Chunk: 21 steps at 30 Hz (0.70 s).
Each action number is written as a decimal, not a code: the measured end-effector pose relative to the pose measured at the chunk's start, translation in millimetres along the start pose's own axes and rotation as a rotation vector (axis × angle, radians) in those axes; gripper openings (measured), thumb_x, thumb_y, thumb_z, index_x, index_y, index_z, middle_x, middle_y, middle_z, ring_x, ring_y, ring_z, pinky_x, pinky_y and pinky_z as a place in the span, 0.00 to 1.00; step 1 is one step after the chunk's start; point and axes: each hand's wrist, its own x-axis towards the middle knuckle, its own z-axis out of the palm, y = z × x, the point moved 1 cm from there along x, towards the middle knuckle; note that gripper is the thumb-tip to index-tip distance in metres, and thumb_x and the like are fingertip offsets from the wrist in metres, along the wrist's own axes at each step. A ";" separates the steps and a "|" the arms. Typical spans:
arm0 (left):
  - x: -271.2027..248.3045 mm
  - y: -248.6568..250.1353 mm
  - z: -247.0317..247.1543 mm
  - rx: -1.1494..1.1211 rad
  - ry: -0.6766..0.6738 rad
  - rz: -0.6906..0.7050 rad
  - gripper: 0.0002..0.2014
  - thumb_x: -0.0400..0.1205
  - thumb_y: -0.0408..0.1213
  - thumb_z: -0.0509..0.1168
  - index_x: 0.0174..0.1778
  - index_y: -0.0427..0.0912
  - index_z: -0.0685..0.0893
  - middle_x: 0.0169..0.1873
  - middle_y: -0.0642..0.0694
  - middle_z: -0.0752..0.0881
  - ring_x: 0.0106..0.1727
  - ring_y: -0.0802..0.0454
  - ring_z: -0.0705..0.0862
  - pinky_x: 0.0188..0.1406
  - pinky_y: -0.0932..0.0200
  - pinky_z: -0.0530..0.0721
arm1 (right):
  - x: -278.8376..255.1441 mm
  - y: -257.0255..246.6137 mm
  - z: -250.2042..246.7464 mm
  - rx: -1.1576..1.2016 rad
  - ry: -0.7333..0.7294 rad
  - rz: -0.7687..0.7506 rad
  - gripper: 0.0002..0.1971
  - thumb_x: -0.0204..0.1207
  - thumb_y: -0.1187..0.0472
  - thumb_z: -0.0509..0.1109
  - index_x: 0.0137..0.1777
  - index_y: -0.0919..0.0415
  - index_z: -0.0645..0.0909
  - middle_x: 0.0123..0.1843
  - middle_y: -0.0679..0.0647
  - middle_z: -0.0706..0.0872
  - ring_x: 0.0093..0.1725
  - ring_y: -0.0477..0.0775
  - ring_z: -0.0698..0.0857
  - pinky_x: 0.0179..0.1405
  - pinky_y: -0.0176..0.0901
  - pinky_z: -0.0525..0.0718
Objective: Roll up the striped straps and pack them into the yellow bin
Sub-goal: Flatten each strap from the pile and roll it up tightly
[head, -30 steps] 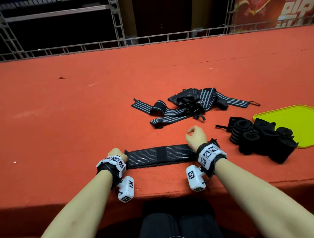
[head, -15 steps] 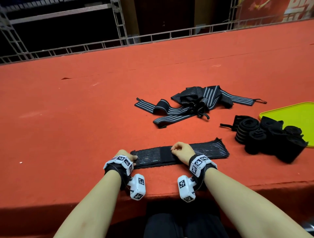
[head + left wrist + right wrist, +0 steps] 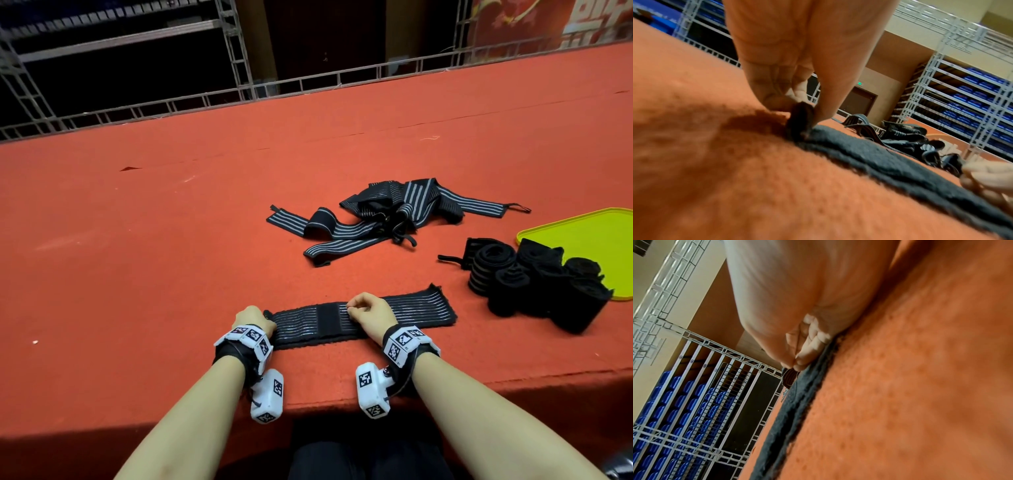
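Red felt bench [image 3: 137,274], metal truss racks [image 3: 239,44] behind it. Yellow bin [image 3: 589,240] at the far right edge, holding no straps. Cluster of rolled black straps [image 3: 534,284] just left of the bin, touching its rim. Loose heap of striped straps [image 3: 394,216] mid-bench. One flat strap [image 3: 329,320] lies near the front edge. Left hand [image 3: 253,317] on the strap's left end, fingers [image 3: 824,104] pinching a small started roll. Right hand [image 3: 368,313] loosely curled on the strap's middle, fingertips [image 3: 807,356] pressing down on it; no clear grasp.
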 end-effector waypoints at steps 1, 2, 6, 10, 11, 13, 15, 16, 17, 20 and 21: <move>-1.9 4.5 2.3 0.012 0.000 0.012 0.11 0.78 0.34 0.66 0.32 0.33 0.78 0.38 0.39 0.84 0.40 0.41 0.83 0.36 0.57 0.78 | 0.0 0.7 0.0 0.009 -0.002 -0.002 0.12 0.72 0.70 0.71 0.33 0.53 0.80 0.25 0.48 0.73 0.27 0.46 0.71 0.34 0.38 0.73; -3.9 8.3 4.6 0.032 0.002 0.021 0.07 0.78 0.32 0.65 0.39 0.31 0.82 0.43 0.37 0.86 0.46 0.39 0.85 0.40 0.55 0.79 | 0.2 1.7 0.2 0.013 -0.003 -0.004 0.12 0.73 0.70 0.71 0.33 0.53 0.80 0.25 0.48 0.73 0.27 0.46 0.71 0.34 0.38 0.73; -5.0 21.4 11.8 0.098 -0.027 0.040 0.11 0.81 0.31 0.62 0.54 0.30 0.85 0.53 0.36 0.87 0.56 0.40 0.86 0.45 0.56 0.79 | 0.6 1.3 0.5 0.011 -0.009 -0.002 0.11 0.73 0.69 0.71 0.34 0.53 0.80 0.23 0.46 0.73 0.25 0.44 0.71 0.33 0.37 0.73; -5.2 29.1 7.4 0.136 -0.019 0.008 0.14 0.84 0.28 0.57 0.59 0.29 0.84 0.57 0.38 0.87 0.59 0.42 0.85 0.46 0.56 0.77 | 0.3 1.3 0.9 0.014 0.004 -0.014 0.12 0.71 0.70 0.71 0.32 0.52 0.80 0.27 0.52 0.78 0.29 0.49 0.74 0.37 0.40 0.75; -5.8 28.4 6.5 0.143 -0.022 -0.019 0.14 0.84 0.27 0.57 0.59 0.28 0.84 0.57 0.38 0.86 0.60 0.43 0.84 0.50 0.55 0.79 | -0.4 0.8 0.6 0.022 0.003 -0.014 0.12 0.72 0.70 0.71 0.32 0.52 0.80 0.29 0.54 0.79 0.31 0.50 0.75 0.38 0.40 0.75; -3.7 21.8 6.5 0.152 -0.018 -0.057 0.13 0.83 0.27 0.58 0.59 0.29 0.84 0.56 0.38 0.87 0.58 0.42 0.85 0.53 0.56 0.80 | -1.5 0.3 0.0 0.040 0.000 -0.012 0.12 0.72 0.70 0.70 0.33 0.52 0.80 0.31 0.56 0.79 0.33 0.52 0.76 0.38 0.41 0.75; -3.5 16.3 6.4 0.136 -0.019 -0.056 0.13 0.82 0.33 0.63 0.57 0.29 0.85 0.55 0.36 0.87 0.57 0.40 0.86 0.51 0.55 0.80 | -3.1 -0.9 -1.1 0.042 -0.001 -0.013 0.12 0.72 0.70 0.70 0.34 0.52 0.80 0.31 0.57 0.80 0.33 0.51 0.77 0.39 0.41 0.76; -2.0 15.0 6.9 0.128 -0.025 -0.036 0.13 0.82 0.35 0.64 0.57 0.29 0.84 0.55 0.36 0.87 0.58 0.40 0.85 0.52 0.55 0.80 | -3.9 -1.2 -1.7 0.047 -0.001 -0.014 0.12 0.73 0.70 0.70 0.34 0.52 0.80 0.30 0.56 0.80 0.33 0.51 0.77 0.40 0.41 0.77; -1.8 13.9 6.8 0.134 -0.037 -0.015 0.14 0.82 0.36 0.64 0.57 0.29 0.84 0.56 0.36 0.87 0.58 0.40 0.85 0.53 0.55 0.80 | -4.4 -1.4 -2.4 0.056 0.002 -0.013 0.12 0.73 0.70 0.70 0.34 0.53 0.80 0.29 0.55 0.81 0.32 0.51 0.78 0.41 0.42 0.78; -3.9 14.5 6.8 0.140 -0.042 0.013 0.13 0.82 0.37 0.63 0.53 0.30 0.84 0.55 0.36 0.87 0.57 0.39 0.85 0.52 0.54 0.81 | -5.8 -2.6 -3.3 0.084 0.015 -0.007 0.12 0.74 0.71 0.70 0.35 0.54 0.80 0.27 0.50 0.83 0.30 0.47 0.81 0.43 0.40 0.80; -5.0 16.3 7.2 0.134 -0.036 0.034 0.11 0.82 0.37 0.63 0.49 0.32 0.84 0.54 0.36 0.87 0.56 0.39 0.85 0.50 0.54 0.81 | -6.0 -3.1 -3.2 0.088 0.017 -0.009 0.12 0.74 0.71 0.70 0.35 0.54 0.80 0.27 0.50 0.83 0.30 0.47 0.82 0.43 0.40 0.80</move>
